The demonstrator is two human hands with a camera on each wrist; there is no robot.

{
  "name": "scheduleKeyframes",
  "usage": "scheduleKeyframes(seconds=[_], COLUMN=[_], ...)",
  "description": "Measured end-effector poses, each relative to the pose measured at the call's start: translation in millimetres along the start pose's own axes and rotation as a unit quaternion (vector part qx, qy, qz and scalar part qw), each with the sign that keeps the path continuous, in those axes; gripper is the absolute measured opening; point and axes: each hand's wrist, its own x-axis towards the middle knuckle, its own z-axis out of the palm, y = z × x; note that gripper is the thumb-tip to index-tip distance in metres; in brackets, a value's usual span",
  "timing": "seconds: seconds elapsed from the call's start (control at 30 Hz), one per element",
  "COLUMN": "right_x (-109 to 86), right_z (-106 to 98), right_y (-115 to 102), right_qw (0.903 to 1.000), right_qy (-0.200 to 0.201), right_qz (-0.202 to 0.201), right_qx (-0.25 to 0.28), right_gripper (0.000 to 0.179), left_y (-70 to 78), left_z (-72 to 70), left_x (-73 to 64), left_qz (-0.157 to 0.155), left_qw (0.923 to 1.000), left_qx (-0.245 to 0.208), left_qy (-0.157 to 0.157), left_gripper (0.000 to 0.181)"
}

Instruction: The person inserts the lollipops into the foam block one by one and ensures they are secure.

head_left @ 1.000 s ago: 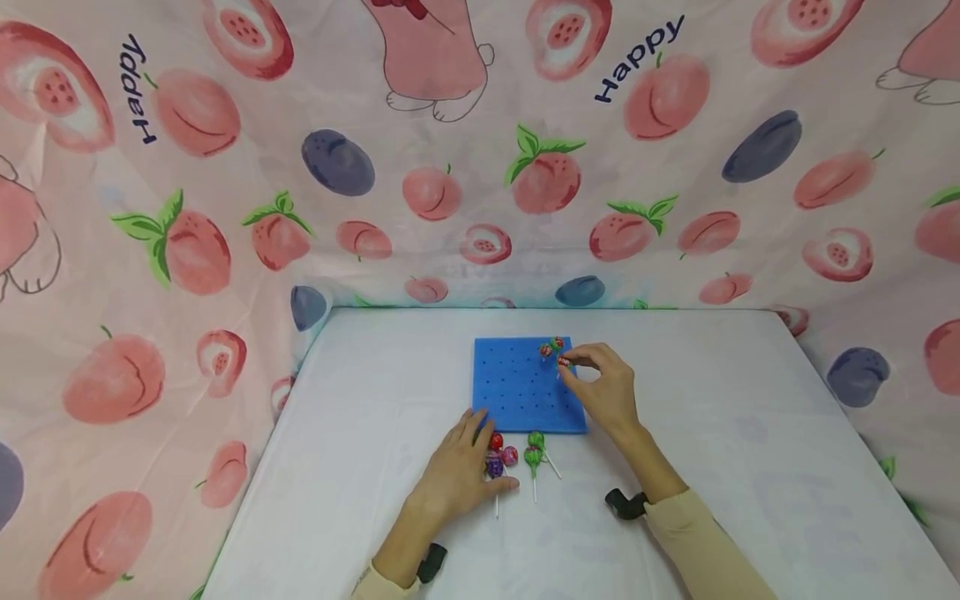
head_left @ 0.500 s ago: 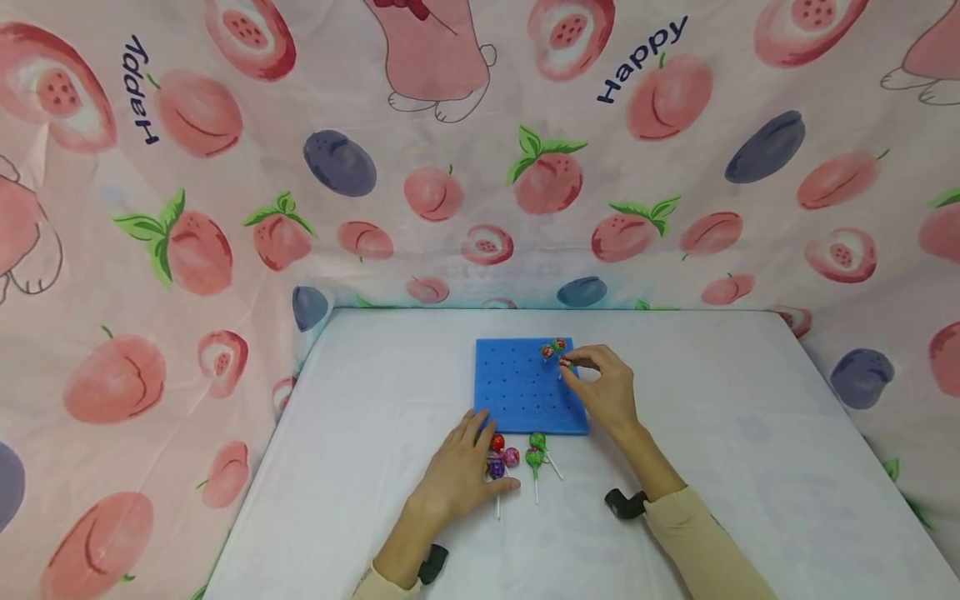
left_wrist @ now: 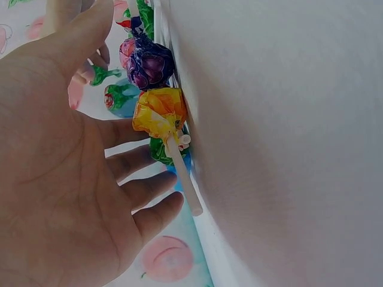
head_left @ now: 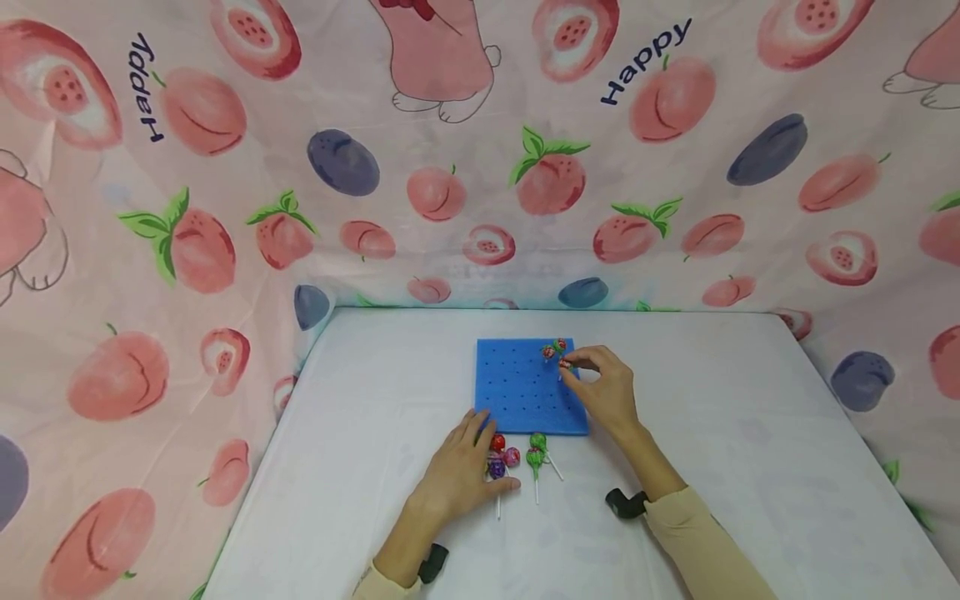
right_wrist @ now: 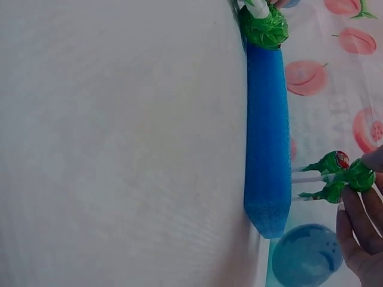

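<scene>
My right hand (head_left: pixel 606 392) pinches a green-and-red wrapped lollipop (right_wrist: pixel 360 175) by its head, over the right side of the blue foam board (head_left: pixel 517 383). In the right wrist view its stick points at the board's top face; whether it is in a hole I cannot tell. Two similar lollipops (head_left: pixel 554 347) stand upright in the board's far right corner. My left hand (head_left: pixel 457 467) lies with fingers extended at the board's near left corner, beside loose lollipops. Among those are a purple one (left_wrist: pixel 149 64), a yellow one (left_wrist: pixel 159 112) and a red one (head_left: pixel 498 442).
Two green lollipops (head_left: pixel 536 450) lie just in front of the board, sticks toward me. The board has rows of small holes. A white table (head_left: pixel 360 400) carries everything, with a peach-printed cloth (head_left: pixel 465 183) hanging behind and at the sides.
Both hands and the lollipops hold almost the same positions. Only the whole head view has shifted slightly.
</scene>
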Motion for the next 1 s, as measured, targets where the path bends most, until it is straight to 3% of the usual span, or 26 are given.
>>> scheduleKeyframes(seconds=[0.7,1.0], right_x=[-1.8,0.9], right_z=[-1.3,-3.2], right_y=[-5.0,-7.7], right_qw=[0.9982,0.9974], right_qy=[-0.043,-0.060], right_qz=[0.039,0.034], right_qx=[-0.015,-0.019], right_gripper=[0.023,0.022], left_y=[2.0,2.0], left_z=[-1.5,-2.4], left_x=[0.7,0.2], left_qz=[-0.005,-0.005], left_qw=[1.0000,0.9999], left_qx=[-0.005,-0.008], left_qy=[-0.005,-0.004], left_gripper=[0.100,0.099])
